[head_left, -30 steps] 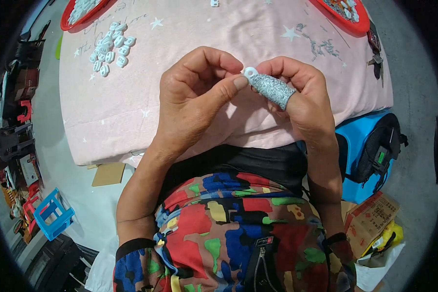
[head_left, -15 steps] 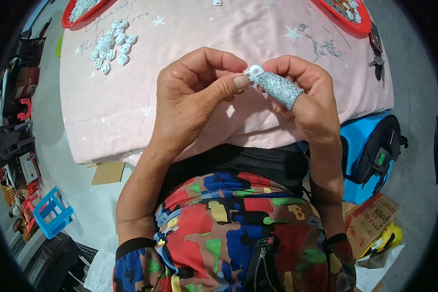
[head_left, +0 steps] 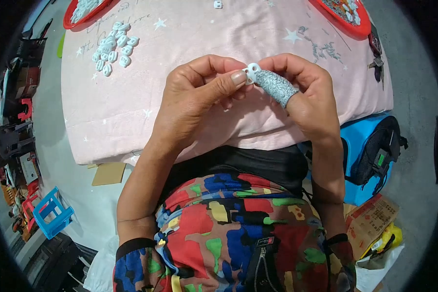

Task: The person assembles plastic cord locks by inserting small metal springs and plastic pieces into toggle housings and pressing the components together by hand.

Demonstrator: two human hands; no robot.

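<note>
Between my two hands is a small white plastic piece (head_left: 252,71) with round holes. My left hand (head_left: 198,95) pinches its left side between thumb and fingers. From the right, my right hand (head_left: 304,92) grips the same piece, its thumb inside a grey speckled knitted sleeve (head_left: 276,87). The fingertips hide part of the piece. Beyond my left hand, a loose heap of similar white oval pieces (head_left: 113,47) lies on the pink cloth. Small grey metal pins (head_left: 324,50) are scattered on the cloth beyond my right hand.
A red basin (head_left: 86,19) of white pieces stands far left; another red basin (head_left: 359,30) with mixed small parts is far right. One white piece (head_left: 218,5) lies at the far middle. Keys (head_left: 376,63) hang at the right edge. A blue bag (head_left: 367,155) sits right of the table.
Both hands keep hold of the white piece. My left hand has shifted slightly right, and the piece has turned a little between the fingertips.
</note>
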